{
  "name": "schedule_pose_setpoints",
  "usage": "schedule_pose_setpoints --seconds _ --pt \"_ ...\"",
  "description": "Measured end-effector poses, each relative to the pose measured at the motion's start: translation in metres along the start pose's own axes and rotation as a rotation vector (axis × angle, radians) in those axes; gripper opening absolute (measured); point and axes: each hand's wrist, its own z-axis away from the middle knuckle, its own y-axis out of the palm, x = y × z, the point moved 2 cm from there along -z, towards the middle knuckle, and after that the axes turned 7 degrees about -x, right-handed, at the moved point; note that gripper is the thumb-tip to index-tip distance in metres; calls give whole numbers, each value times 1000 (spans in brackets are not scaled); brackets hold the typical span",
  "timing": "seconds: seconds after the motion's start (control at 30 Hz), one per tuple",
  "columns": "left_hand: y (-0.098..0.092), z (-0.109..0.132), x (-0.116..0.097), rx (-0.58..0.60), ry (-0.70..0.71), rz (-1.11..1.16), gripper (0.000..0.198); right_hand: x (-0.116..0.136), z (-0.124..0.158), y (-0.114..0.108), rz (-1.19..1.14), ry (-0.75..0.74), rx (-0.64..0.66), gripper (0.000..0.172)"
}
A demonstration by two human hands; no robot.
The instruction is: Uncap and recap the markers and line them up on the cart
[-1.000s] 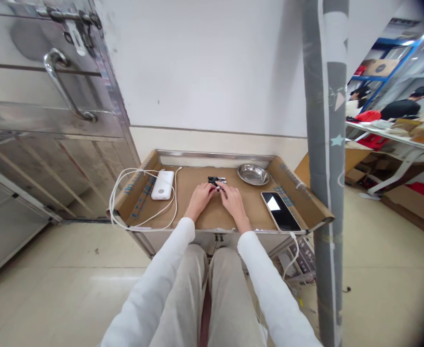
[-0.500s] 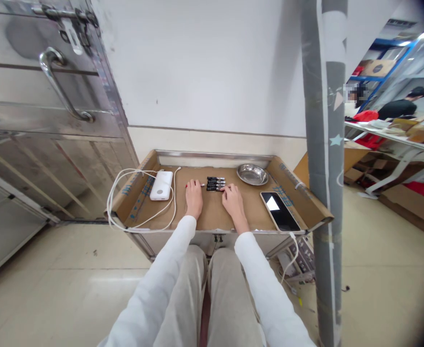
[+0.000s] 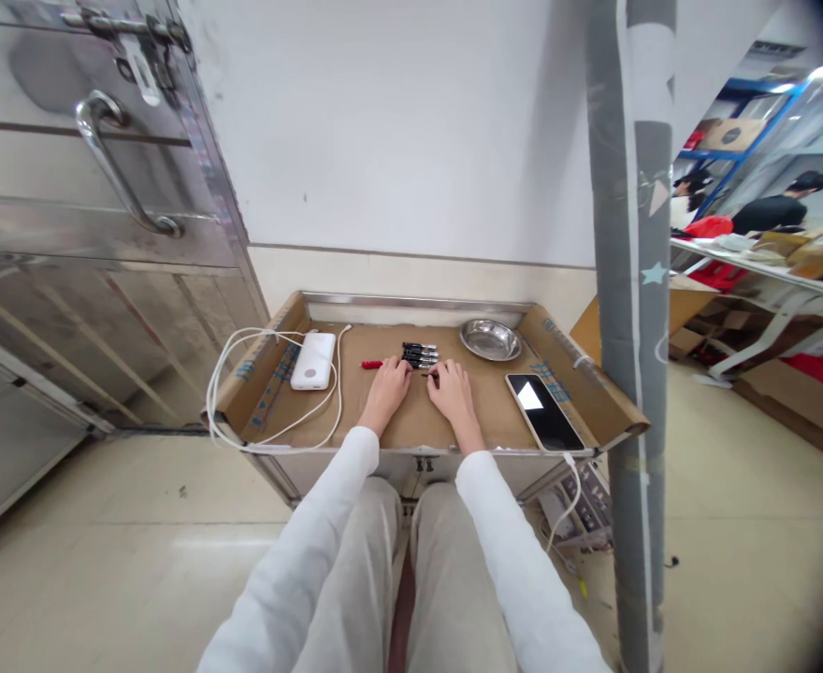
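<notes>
Several black markers lie side by side in a row on the cardboard-lined tabletop. My left hand is at the row's near left end, its fingers bent and drawn together; what they hold, if anything, is hidden. A red marker lies just to its left, partly covered by that hand. Close to the near right end of the row, my right hand has its thumb and fingers closed on a slim black marker, mostly hidden, with a dark tip showing.
A round metal bowl stands at the back right, with a phone in front of it. On the left lie a white power bank and a looped white cable. Raised cardboard edges border the table. A wrapped pole stands right.
My left hand has moved right, off the red marker, to the black row. My right hand has drawn slightly nearer to me and now has a dark piece between its fingers.
</notes>
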Motion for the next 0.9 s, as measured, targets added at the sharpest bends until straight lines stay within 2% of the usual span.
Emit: schedule_pose_setpoints --seconds 0.17,0.57,0.73,0.83,0.9 --pt "5 0 4 32 -9 95 11 -1 -1 2 -82 -56 37 16" --pt "2 0 0 61 -8 296 7 0 -3 0 -242 -115 50 22" --pt "-2 -3 -3 48 24 260 24 3 -2 -4 -226 -127 37 23" --pt "-4 -4 -5 47 100 211 37 2 -1 -10 -185 -77 -48 24" --pt "-4 -3 -6 86 115 183 38 0 0 -13 -167 -28 -110 26"
